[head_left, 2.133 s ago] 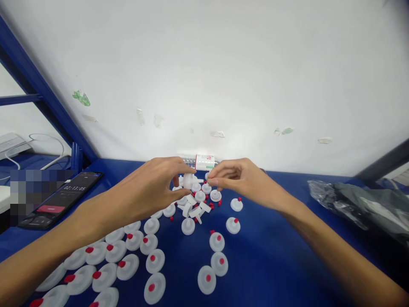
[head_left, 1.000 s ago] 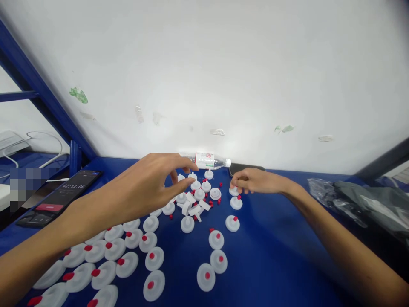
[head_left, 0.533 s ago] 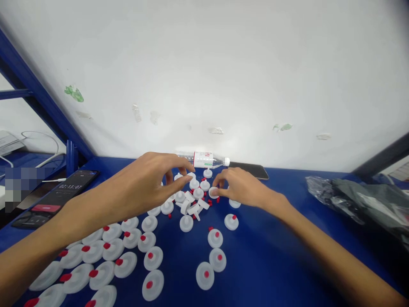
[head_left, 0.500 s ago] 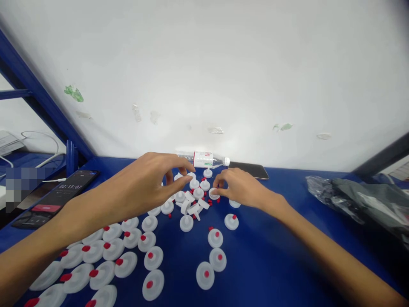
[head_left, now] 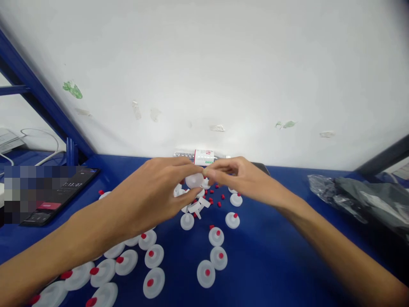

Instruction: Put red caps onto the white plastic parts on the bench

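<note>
Between the thumb and forefinger of my left hand [head_left: 159,187] sits a translucent white plastic disc cap [head_left: 194,181], raised above the pile. My right hand [head_left: 238,175] meets it at the disc's right edge, thumb and fingertips closed there; the exact contact is partly hidden. Below lies a heap of white disc caps with stems [head_left: 187,221] and small red caps [head_left: 219,204]. Discs with red tips stand in rows on the left, such as one disc [head_left: 154,282], and a shorter line runs at the right, including another disc [head_left: 206,274].
A clear labelled bottle [head_left: 204,157] lies against the white wall behind my hands. At the left is a phone [head_left: 54,204] showing a timer. Grey fabric and clear plastic [head_left: 354,200] lie at the right. A dark flat device [head_left: 262,168] is half hidden behind my right hand.
My right hand has moved left with a white disc cap from the pile's right side to my left hand. My left hand has shifted slightly right, and its fingers now close around the disc.
</note>
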### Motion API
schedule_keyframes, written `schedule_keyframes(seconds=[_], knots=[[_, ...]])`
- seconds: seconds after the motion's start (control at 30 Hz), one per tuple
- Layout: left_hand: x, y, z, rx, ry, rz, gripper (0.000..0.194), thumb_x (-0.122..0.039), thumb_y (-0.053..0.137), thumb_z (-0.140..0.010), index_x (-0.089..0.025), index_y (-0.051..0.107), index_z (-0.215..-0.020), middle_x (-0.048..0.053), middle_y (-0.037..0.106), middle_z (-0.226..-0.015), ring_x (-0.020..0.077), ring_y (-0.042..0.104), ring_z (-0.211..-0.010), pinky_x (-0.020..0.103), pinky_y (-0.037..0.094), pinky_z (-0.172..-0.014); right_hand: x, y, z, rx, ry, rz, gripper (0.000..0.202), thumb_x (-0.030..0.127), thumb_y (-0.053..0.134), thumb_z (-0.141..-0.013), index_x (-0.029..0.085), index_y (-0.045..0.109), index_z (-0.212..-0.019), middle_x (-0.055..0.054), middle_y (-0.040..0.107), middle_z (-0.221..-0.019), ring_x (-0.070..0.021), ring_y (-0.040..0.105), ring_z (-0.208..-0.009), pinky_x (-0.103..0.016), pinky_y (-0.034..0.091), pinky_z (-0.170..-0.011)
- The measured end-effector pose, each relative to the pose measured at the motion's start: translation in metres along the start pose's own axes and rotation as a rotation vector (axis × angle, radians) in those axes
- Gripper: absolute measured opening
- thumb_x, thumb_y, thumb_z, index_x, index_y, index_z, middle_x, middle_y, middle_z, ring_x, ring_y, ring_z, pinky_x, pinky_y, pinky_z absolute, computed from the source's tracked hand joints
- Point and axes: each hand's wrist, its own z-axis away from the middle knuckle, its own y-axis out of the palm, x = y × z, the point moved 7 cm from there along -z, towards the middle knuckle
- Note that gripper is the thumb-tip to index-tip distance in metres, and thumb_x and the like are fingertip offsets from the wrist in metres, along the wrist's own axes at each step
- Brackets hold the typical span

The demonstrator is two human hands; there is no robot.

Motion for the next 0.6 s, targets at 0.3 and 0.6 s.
schedule_keyframes(seconds=[0.3,0.6], knots=[[0.031,-0.003,-0.002,0.018,-0.299,0.071,0.028,-0.036,0.063,-0.086,-0.028,0.067,-0.112,0.000,0.075,-0.094,0.0189,0.068,-0.071,0.032,0.051,-0.065,-0.084,-0.018,-0.016,-0.087,0.145,0.651,0.013,0.026,0.071,-0.091,0.022,0.081,-0.099,-0.004,0.081,-0.098,-0.0241,0.074,-0.091,-0.034,0.053,-0.081],[0.037,0.009,-0.002,0.102,-0.359,0.141,0.043,-0.040,0.061,-0.084,-0.020,0.074,-0.120,0.007,0.077,-0.114,0.0231,0.075,-0.078,0.038,0.059,-0.074,-0.085,-0.021,-0.016,-0.128,0.157,0.532,0.007,0.017,0.070,-0.087,0.020,0.076,-0.087,-0.005,0.080,-0.090,-0.0229,0.075,-0.087,-0.033,0.056,-0.077]])
